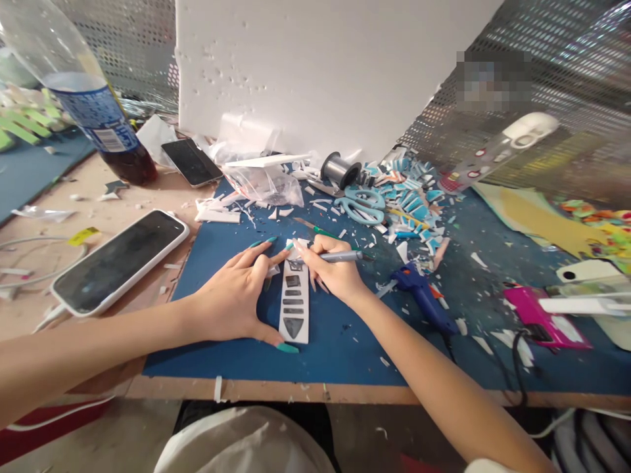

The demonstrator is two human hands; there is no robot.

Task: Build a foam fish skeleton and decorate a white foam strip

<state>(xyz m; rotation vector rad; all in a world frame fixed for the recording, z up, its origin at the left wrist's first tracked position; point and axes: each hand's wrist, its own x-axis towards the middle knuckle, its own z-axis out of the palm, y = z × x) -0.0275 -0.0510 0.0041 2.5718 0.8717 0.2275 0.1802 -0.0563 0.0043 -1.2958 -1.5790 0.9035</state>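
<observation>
A narrow white strip [305, 315] with dark grey drawn bars and a triangle lies on the blue mat. My right hand [340, 271] is closed around a grey marker [342, 256], its fingertips at the strip's far end. The marker's tip is hidden by my fingers. Spread at the strip's left side is my left hand [236, 292], with long teal nails. Its index fingertip reaches the far end, and its thumb lies by the near end. Just beyond my hands is a craft knife [315, 228] with a green handle.
Light-blue scissors [363, 205], a wire spool [340, 171] and piled blue-white scraps [411, 190] lie behind my hands. A blue glue gun [426, 299] rests to the right. Phones [121, 261] and a tilted cola bottle [106, 125] are left; a white board [315, 66] stands behind.
</observation>
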